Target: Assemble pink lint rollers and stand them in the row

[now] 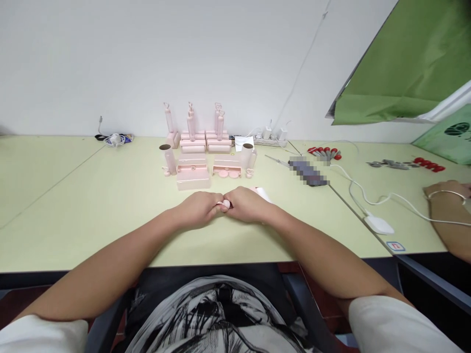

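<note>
My left hand [200,210] and my right hand [246,205] meet over the front middle of the table. Both are closed, their fingers pinching a small pale pink piece [226,203] with a rounded end. Most of that piece is hidden by the fingers, so its kind does not show. A white and pink item [263,194] shows just behind my right wrist; I cannot tell whether it lies on the table or touches the hand. Beyond my hands stand an open pink case [193,179] and a second pink case [226,171] with round pieces in it.
Pink cylinders with looped tops [191,125] stand behind, among pink boxes [193,146]. Cardboard-cored white rolls [247,156] flank the cases. A blurred dark object [308,171], a white cable [382,202], a white charger [379,225] and red-handled tools [326,153] lie rightward. Another person's arm [449,215] rests far right.
</note>
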`<state>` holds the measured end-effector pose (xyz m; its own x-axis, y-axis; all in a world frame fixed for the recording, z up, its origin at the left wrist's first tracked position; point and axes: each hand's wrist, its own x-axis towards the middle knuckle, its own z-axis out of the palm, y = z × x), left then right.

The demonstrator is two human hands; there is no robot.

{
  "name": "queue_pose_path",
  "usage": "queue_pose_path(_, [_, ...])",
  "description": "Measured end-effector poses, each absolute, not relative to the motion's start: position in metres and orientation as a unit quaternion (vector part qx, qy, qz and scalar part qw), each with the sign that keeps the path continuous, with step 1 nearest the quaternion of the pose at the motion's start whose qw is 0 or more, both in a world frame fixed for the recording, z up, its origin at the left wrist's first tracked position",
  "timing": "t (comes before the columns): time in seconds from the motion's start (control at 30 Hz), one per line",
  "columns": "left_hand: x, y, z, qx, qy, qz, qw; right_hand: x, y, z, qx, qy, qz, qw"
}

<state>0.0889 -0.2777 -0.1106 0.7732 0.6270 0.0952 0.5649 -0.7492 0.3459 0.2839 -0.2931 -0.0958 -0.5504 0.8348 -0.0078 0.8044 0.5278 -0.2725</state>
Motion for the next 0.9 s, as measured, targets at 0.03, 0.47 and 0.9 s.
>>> queue_pose_path(0.03, [0.088,-0.277,-0.111,0.928,0.316,0.113,0.163,0.284,-0.293,-0.096,-0.466,-0.873,0.124,0.066])
queue_pose_path(0.47, [0.086,-0.275,-0.106,0.885,0.307,0.206,0.282,0.284,-0.289,-0.099,-0.448,-0.853,0.189,0.189])
queue_pose_path(0.9, [0.079,-0.267,-0.100,0.814,0.385,0.342,0.267,0.306,-0.256,-0.093,-0.466,-0.607,0.318,0.560])
